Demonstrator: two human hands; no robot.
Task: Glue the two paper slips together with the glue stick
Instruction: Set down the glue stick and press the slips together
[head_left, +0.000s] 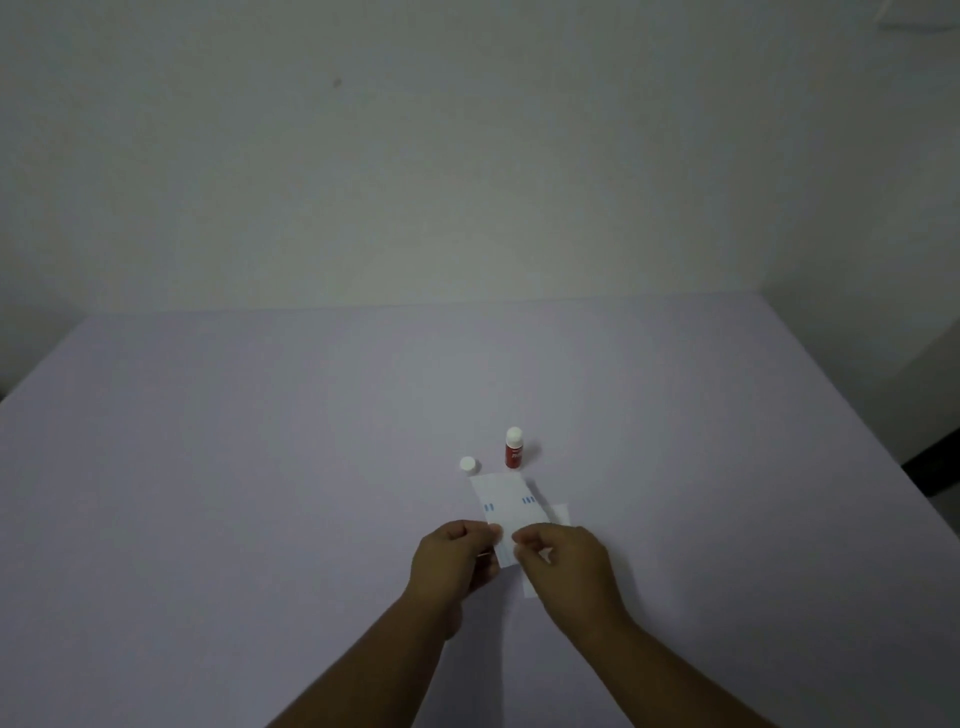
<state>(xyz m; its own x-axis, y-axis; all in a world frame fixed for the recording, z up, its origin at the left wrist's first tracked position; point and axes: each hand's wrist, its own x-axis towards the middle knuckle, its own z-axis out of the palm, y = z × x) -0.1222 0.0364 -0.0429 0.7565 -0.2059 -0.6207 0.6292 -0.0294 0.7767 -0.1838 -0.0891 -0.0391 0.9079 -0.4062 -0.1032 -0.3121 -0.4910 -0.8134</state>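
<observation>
Head view: pale table (260, 493), dim light.
Left hand (454, 558): grip pinched on the near edge of the upper paper slip (506, 506).
Right hand (569, 564): grip pinched on the same edge.
Lower paper slip (560, 514): flat on the table, partly covered.
Glue stick (513, 449): upright just beyond the slips, uncapped.
Cap (468, 464): left of it.

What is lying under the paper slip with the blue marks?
Under the marked slip lies a second paper slip, peeking out on its right side. The left hand and right hand cover the near ends, so their overlap there is hidden.
</observation>
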